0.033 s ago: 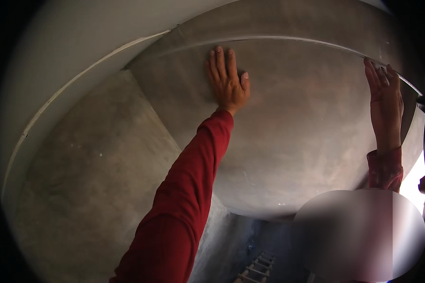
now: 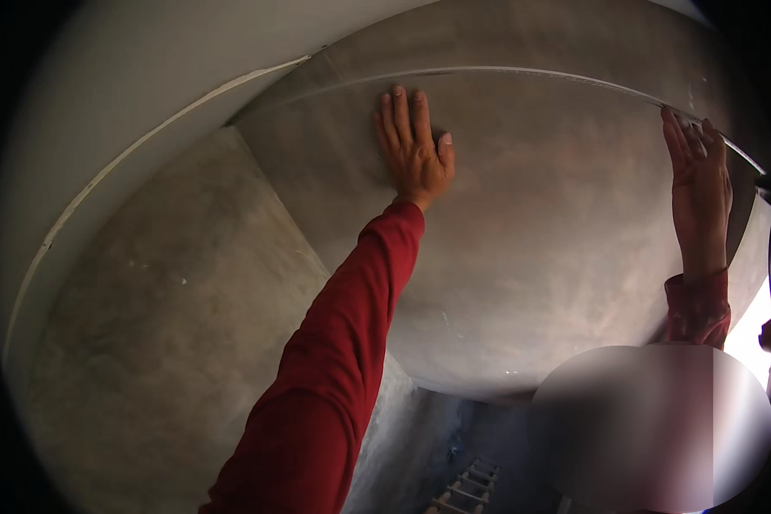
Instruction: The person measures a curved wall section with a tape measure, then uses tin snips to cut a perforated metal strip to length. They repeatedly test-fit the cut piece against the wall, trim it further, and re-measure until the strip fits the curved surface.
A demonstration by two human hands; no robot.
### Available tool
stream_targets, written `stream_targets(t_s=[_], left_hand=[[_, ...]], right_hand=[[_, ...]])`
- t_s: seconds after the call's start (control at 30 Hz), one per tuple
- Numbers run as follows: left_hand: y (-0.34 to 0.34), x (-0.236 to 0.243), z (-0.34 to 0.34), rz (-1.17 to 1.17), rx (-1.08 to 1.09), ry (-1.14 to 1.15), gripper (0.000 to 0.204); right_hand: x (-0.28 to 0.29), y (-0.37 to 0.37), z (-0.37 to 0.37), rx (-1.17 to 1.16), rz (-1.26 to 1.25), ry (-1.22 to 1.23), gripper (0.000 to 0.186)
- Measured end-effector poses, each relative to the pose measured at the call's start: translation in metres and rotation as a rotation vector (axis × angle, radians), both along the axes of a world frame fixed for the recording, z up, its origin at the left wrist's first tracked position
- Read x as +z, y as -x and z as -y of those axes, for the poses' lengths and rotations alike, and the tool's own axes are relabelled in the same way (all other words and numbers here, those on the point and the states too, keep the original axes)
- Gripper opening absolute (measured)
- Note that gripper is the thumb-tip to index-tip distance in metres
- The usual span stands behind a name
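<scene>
I'm seemingly bracing the wall (image 2: 531, 214), left grip (image 2: 416, 161) spread flat, holding nothing, right grip (image 2: 698, 176) at the strip (image 2: 480, 68), hold unclear; next needs steady pressure.

One left hand (image 2: 415, 164) near twelve o'clock and one right hand (image 2: 702, 180) between two and three make two hands; two red sleeves (image 2: 330, 347), one per arm; one upper strip (image 2: 514, 69) toward one o'clock and one side strip (image 2: 63, 221) toward ten, two pale strips altogether; one ladder-like frame (image 2: 469, 493) at five; one bright patch (image 2: 750, 330) between three and four
</scene>
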State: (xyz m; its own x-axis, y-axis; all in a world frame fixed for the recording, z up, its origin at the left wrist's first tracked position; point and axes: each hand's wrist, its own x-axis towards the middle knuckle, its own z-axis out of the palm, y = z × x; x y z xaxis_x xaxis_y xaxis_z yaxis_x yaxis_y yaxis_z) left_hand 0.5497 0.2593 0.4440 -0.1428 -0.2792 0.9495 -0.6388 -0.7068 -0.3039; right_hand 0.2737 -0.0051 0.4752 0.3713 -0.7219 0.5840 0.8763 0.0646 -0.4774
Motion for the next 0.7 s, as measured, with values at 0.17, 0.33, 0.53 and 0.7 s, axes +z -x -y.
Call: stream_targets(t_s=[0.17,0.33,0.53,0.7], left_hand=[[0.001,0.002,0.000,0.021,-0.004,0.004,0.067],[-0.006,-0.001,0.001,-0.027,-0.032,0.009,0.072],[-0.013,-0.003,-0.001,-0.005,-0.018,0.015,0.070],[-0.006,0.005,-0.007,0.062,0.026,0.002,0.065]], right_hand=[[-0.002,0.001,-0.001,0.005,0.068,-0.025,0.041],[-0.006,-0.006,0.001,-0.023,0.099,0.016,0.038],[-0.019,-0.013,0.014,0.021,0.194,0.119,0.040],[-0.010,-0.023,0.015,-0.432,0.018,0.370,0.034]])
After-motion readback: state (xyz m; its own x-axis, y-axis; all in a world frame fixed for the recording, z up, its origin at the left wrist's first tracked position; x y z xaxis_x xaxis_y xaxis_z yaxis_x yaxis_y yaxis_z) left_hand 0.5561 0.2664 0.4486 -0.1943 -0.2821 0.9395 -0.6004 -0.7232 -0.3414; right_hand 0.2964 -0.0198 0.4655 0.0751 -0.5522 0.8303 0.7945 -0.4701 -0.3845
